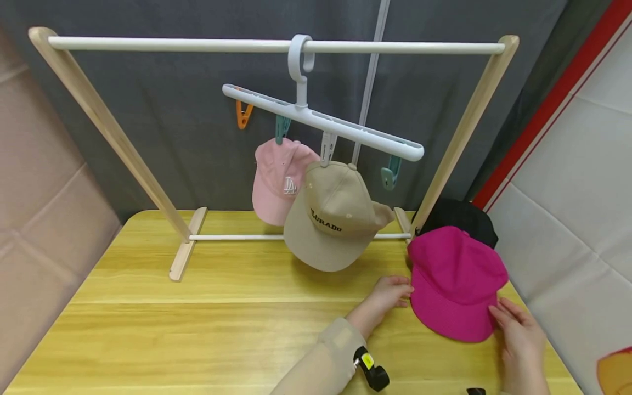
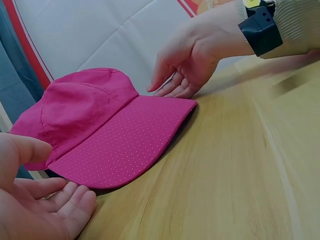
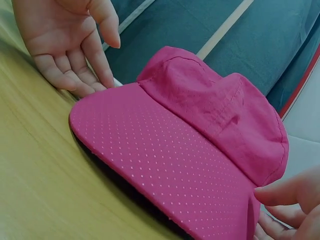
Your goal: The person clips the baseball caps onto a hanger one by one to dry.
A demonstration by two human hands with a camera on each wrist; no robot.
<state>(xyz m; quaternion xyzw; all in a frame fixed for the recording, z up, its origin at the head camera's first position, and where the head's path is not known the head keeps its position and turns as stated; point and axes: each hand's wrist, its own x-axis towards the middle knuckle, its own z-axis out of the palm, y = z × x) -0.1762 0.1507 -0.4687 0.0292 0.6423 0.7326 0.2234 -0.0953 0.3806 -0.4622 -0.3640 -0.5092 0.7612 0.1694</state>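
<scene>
In the head view, a magenta cap [image 1: 454, 280] lies on the counter [image 1: 173, 340] between the two hands, its brim toward the person. The left hand [image 1: 387, 296] is at the cap's left edge, and the right hand [image 1: 520, 329] is at the brim's right side, fingertips against it. A black cap [image 1: 464, 219] sits farther from the hands, partly hidden behind the magenta one. Beyond and above the left hand, a hanger [image 1: 355, 129] hooks over the bar of a rack [image 1: 173, 45]. From it hang a beige cap [image 1: 340, 192] on a grey clip [image 1: 328, 148] and, farther left, a pink cap [image 1: 271, 181] on a teal clip [image 1: 282, 129].

In the left wrist view, the left hand's fingers are loosely extended at the near edge of the polka-dotted brim, thumb lifted apart from them. The right hand is across the brim, fingers pointing down beside its far corner.

In the right wrist view, the right thumb touches the cap near the brim's corner, with fingers lower down; whether they pinch it cannot be told. The left hand, opposite, has its fingers spread beside the brim.
</scene>
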